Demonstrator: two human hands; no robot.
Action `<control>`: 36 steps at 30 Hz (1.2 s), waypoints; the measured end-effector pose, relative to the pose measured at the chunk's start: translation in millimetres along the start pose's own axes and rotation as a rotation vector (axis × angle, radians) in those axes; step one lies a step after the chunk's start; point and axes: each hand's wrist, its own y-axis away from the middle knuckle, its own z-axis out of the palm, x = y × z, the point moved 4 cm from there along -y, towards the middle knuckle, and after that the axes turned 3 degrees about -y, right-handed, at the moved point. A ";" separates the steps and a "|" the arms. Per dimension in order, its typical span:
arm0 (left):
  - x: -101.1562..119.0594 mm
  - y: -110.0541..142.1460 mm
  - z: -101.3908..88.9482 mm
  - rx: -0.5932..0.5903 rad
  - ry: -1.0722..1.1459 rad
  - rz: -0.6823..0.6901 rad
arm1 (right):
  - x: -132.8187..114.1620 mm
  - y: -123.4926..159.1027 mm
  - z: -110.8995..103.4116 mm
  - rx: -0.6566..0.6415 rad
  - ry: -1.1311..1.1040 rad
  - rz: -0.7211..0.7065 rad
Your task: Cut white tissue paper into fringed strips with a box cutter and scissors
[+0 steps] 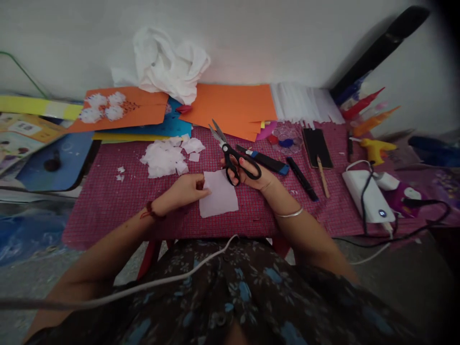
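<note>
My left hand (187, 191) pinches the left edge of a squarish white sheet of tissue paper (218, 199) near the front of the table. In my right hand (253, 175) is a pair of black-handled scissors (224, 144), fingers through the handle loops. Its blades stand slightly apart and point up and left, away from the paper. The upper right corner of the sheet lies close to the fingers of my right hand. Beyond my left hand is a heap of small cut white paper pieces (163, 158).
Orange card sheets (230, 108) and crumpled white tissue (168, 62) lie at the back. An orange card with white paper flowers (115, 112) is left. To the right are a box cutter (266, 160), a black marker (302, 178), a phone (316, 146), a glue gun (377, 148) and a white power bank (368, 194) with cables.
</note>
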 end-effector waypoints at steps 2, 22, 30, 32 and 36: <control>2.0 3.8 3.8 0.042 0.135 -0.006 | -3.3 1.6 0.5 -0.025 -0.002 -0.017; -11.1 13.9 -63.7 0.428 1.275 -0.032 | -16.2 24.0 25.4 -0.106 0.416 -0.065; -29.0 26.7 -103.1 0.625 1.167 0.116 | -22.7 7.1 53.4 -0.257 0.657 0.123; -35.4 25.3 -101.1 0.658 1.138 0.081 | -17.5 -4.6 60.4 -0.250 0.648 0.155; -44.6 23.3 -96.4 0.750 1.056 -0.006 | -13.2 -25.6 68.9 -0.190 0.615 0.142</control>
